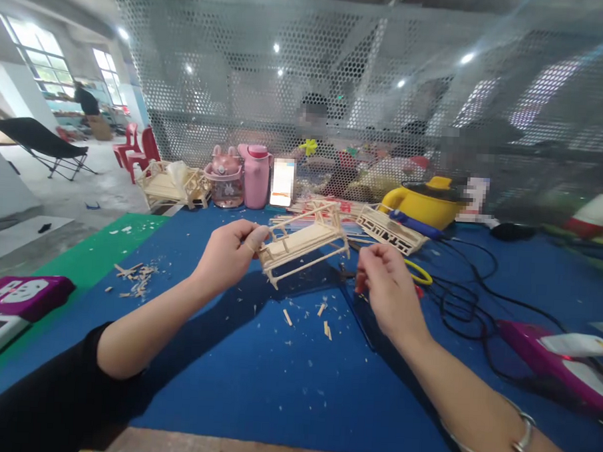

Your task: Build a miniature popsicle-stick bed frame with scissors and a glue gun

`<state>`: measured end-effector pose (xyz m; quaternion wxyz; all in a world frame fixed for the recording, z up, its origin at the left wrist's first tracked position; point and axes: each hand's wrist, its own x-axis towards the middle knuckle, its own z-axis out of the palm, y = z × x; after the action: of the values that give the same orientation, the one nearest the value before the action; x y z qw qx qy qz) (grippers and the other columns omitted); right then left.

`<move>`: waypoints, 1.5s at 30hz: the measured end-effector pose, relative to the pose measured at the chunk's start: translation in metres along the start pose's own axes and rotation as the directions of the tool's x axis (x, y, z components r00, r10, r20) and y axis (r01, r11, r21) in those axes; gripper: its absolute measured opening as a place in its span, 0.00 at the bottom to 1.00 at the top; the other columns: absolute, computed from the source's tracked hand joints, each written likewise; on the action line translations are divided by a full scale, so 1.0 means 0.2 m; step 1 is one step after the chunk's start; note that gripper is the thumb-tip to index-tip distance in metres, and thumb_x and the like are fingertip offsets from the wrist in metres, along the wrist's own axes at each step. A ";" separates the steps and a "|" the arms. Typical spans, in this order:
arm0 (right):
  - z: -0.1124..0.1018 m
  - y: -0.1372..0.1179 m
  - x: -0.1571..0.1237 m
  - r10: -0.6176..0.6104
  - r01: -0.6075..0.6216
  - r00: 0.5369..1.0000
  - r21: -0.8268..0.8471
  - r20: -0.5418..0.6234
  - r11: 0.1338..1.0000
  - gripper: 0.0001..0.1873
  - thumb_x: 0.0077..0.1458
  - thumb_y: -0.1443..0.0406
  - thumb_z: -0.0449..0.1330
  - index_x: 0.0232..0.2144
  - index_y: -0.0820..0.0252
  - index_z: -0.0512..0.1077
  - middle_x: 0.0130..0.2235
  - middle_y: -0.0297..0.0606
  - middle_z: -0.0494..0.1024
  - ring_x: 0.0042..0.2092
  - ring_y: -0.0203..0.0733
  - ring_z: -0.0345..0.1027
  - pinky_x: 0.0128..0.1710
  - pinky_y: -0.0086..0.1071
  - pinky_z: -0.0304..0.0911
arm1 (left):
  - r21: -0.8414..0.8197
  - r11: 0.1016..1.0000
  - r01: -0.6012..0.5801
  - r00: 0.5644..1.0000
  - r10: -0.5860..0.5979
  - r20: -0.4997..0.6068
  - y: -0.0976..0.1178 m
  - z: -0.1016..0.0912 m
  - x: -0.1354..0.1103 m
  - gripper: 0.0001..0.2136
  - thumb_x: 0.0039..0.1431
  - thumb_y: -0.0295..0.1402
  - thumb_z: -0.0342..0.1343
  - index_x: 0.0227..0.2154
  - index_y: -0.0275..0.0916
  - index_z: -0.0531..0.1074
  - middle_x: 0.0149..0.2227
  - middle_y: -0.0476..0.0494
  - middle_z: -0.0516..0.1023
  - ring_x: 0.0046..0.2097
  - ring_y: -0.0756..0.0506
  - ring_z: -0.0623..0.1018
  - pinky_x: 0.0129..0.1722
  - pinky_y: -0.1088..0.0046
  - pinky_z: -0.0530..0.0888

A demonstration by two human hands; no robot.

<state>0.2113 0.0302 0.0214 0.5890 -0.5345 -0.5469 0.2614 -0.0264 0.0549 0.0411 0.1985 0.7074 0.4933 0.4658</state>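
My left hand (229, 253) is closed round one end of a small wooden stick-built bed model (303, 243) and holds it tilted above the blue table cover (255, 370). A little to the right, my right hand (386, 286) is curled in a pinch just off the model's other end; what it pinches is too small to make out. Short wooden offcuts (305, 316) lie on the cover under the model.
A second stick model (173, 184), a pink cup (226, 176), a pink bottle (256, 175) and a phone (282, 182) stand at the back. A lattice piece (388, 230), yellow pot (425, 201), black cables (471, 290) and purple boxes (560, 360) lie right. People sit behind the mesh screen (338, 74).
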 end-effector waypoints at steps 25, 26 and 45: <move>0.04 -0.04 0.38 0.228 -0.286 0.920 0.147 0.320 0.947 0.19 0.52 0.52 0.56 0.19 0.57 0.58 0.12 0.22 0.50 0.14 0.27 0.42 0.12 0.23 0.42 | -0.423 0.838 0.346 0.823 -0.054 0.566 0.17 -0.07 0.08 0.18 0.56 0.47 0.51 0.39 0.40 0.75 0.40 0.39 0.78 0.22 0.53 0.73 0.14 0.80 0.62; 0.04 -0.03 0.36 0.298 -0.375 0.882 0.159 0.364 0.913 0.19 0.52 0.53 0.56 0.19 0.57 0.57 0.12 0.21 0.49 0.14 0.27 0.40 0.12 0.23 0.40 | -0.411 0.844 0.345 0.813 -0.050 0.580 0.19 -0.08 0.09 0.18 0.56 0.48 0.50 0.39 0.40 0.75 0.40 0.39 0.79 0.20 0.54 0.70 0.13 0.80 0.59; 0.03 0.02 0.22 0.368 -0.498 0.797 0.177 0.478 0.849 0.20 0.49 0.52 0.58 0.20 0.58 0.55 0.13 0.20 0.46 0.15 0.25 0.37 0.13 0.21 0.40 | -0.423 0.894 0.149 0.738 0.184 0.649 0.17 -0.04 -0.03 0.11 0.51 0.40 0.58 0.37 0.43 0.78 0.39 0.45 0.81 0.41 0.44 0.78 0.43 0.66 0.73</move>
<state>0.2184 0.0737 0.0329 0.4508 -0.4822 -0.4783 0.5792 -0.0162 0.0335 0.0678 0.5160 0.7667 0.2596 0.2801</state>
